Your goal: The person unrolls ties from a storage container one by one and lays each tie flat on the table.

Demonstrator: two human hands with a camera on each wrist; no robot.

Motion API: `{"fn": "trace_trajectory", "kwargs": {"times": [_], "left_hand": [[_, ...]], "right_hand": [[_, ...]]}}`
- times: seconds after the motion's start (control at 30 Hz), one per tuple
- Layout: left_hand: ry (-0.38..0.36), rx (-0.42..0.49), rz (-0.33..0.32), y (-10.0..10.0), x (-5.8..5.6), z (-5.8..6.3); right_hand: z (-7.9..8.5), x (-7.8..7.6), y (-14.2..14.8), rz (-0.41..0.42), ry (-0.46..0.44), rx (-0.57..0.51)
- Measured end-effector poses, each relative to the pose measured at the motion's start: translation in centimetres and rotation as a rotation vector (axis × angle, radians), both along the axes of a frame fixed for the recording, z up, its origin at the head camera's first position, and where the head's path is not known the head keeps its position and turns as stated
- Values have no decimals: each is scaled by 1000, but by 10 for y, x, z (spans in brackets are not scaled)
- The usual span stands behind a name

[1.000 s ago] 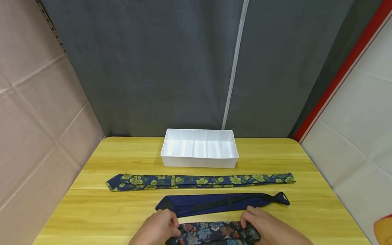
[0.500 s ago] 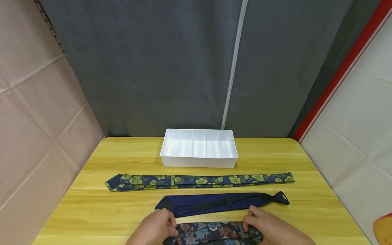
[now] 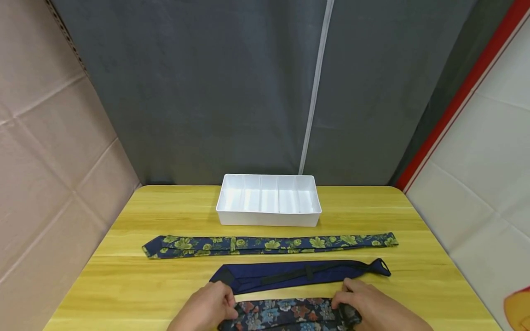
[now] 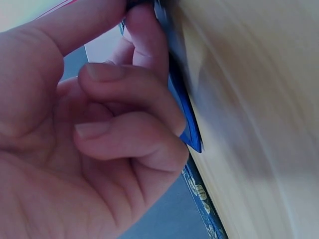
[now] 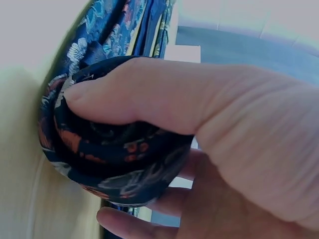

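Observation:
A dark necktie with red and blue flowers [image 3: 285, 313] lies along the near edge of the table. My left hand [image 3: 204, 307] pinches its left end between thumb and forefinger; in the left wrist view the other fingers curl toward the palm. At the opposite end my right hand [image 3: 368, 305] grips a rolled-up part of the necktie [image 5: 114, 162]. The right wrist view shows the thumb on the coiled layers, with fingers on the far side. Part of the necktie is cut off by the head view's lower edge.
Just beyond lies a navy necktie [image 3: 285, 273] with a looped end at right. Behind it stretches a navy necktie with yellow-green flowers [image 3: 273, 245]. A white divided box [image 3: 269, 219] stands at the back of the wooden table [image 3: 124, 285], before a grey curtain [image 3: 223, 101].
My hands have drifted slightly apart, the right one to the right with the rolled end, the left one a little to the left. The other neckties and the box stay put.

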State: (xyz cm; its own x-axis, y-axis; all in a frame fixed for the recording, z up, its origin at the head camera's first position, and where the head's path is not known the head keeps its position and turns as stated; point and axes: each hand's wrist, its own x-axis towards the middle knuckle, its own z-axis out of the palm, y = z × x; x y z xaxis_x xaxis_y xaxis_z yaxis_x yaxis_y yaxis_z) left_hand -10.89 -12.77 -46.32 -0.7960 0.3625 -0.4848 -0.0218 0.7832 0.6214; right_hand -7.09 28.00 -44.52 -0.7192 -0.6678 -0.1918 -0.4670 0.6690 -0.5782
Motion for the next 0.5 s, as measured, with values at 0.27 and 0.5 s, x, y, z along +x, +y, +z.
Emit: {"fn": "trace_trajectory", "kwargs": {"times": [0.27, 0.5], "left_hand": [[5, 7, -3, -3, -1, 1], [13, 4, 1, -5, 0, 0]], "right_hand": [[1, 1, 6, -37, -3, 24], [-2, 1, 12, -45, -24, 39]]}}
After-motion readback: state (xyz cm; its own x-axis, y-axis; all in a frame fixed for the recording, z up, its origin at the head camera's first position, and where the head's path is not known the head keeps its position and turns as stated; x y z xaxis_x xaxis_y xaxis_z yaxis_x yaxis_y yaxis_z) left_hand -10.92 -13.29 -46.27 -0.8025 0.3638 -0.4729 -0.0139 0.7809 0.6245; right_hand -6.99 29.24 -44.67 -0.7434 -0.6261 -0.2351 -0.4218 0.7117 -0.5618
